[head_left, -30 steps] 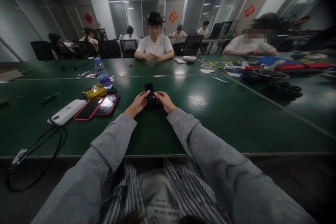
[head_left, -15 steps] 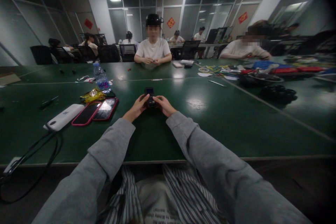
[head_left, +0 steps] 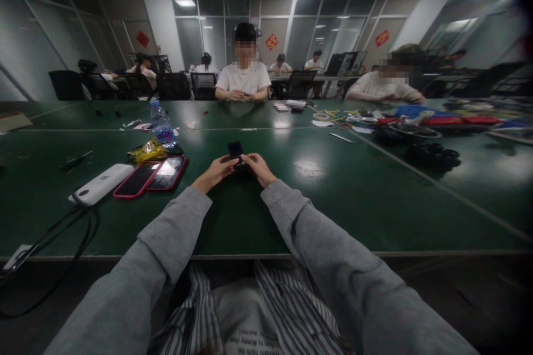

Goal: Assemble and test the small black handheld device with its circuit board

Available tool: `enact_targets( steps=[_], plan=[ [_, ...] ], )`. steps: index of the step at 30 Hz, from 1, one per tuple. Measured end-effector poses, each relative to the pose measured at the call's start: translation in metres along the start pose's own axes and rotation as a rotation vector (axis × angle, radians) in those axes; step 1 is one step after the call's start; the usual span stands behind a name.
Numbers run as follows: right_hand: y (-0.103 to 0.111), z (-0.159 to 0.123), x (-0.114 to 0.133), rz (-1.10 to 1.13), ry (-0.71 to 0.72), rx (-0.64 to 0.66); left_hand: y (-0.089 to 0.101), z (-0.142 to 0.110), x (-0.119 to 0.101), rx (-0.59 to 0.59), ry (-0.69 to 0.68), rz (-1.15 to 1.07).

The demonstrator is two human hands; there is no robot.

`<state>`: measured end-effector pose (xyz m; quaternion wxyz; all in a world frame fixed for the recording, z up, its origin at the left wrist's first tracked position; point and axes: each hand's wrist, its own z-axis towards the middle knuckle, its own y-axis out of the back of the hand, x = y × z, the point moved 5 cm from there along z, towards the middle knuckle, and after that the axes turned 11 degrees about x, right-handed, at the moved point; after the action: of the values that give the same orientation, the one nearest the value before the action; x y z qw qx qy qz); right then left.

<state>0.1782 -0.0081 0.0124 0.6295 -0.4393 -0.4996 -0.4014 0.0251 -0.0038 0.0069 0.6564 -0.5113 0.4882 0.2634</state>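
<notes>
Far left of the green table (head_left: 350,211): white power bank (head_left: 102,184), black cable (head_left: 80,203) at its near end. Next, dark-screened phone (head_left: 135,179) in red-pink edging, yellow packet (head_left: 147,151) behind it, clear bottle (head_left: 161,125) standing just past that, then bright-screened phone (head_left: 167,173), same edging, beside the first. Left hand (head_left: 215,172): partly curled, thumb out over the small black device (head_left: 235,150), gripping its left side. Device sits between both hands, mid-table, dark panel upright at the back; can't tell if it touches the tabletop. Person in white (head_left: 244,79) sits opposite. Right hand (head_left: 260,170): half-closed, fingers bent, holding the device's right side. Further right, thin pale stick (head_left: 341,137), then black bundle (head_left: 433,156), details too blurry.
</notes>
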Motion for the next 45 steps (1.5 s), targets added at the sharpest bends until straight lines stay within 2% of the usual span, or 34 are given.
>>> enact_targets(
  steps=[9,18,20,25,33,39,43,45],
  plan=[
    [0.0,0.001,-0.002,0.01,-0.017,0.006,0.0,-0.001,-0.002,-0.023,-0.022,-0.025],
    [0.0,0.007,-0.01,-0.013,-0.005,0.024,-0.007,-0.002,-0.001,0.018,-0.047,-0.071],
    [0.0,0.007,-0.011,-0.027,0.001,0.036,-0.008,-0.001,0.0,0.034,-0.028,-0.086],
    [-0.003,0.006,-0.011,-0.077,0.001,0.099,-0.016,-0.004,0.004,0.098,0.121,-0.22],
    [-0.01,0.005,-0.006,-0.181,0.0,0.177,-0.014,-0.014,0.002,-0.041,0.166,-0.298],
    [-0.018,0.002,-0.008,-0.364,0.069,0.081,-0.012,-0.012,0.002,-0.098,0.145,-0.309],
    [-0.028,-0.01,-0.002,-0.494,0.142,0.008,-0.008,-0.01,0.003,-0.138,0.131,-0.313],
    [-0.035,-0.017,0.003,-0.585,0.21,0.014,-0.006,-0.009,0.004,-0.155,0.122,-0.317]
  ],
)
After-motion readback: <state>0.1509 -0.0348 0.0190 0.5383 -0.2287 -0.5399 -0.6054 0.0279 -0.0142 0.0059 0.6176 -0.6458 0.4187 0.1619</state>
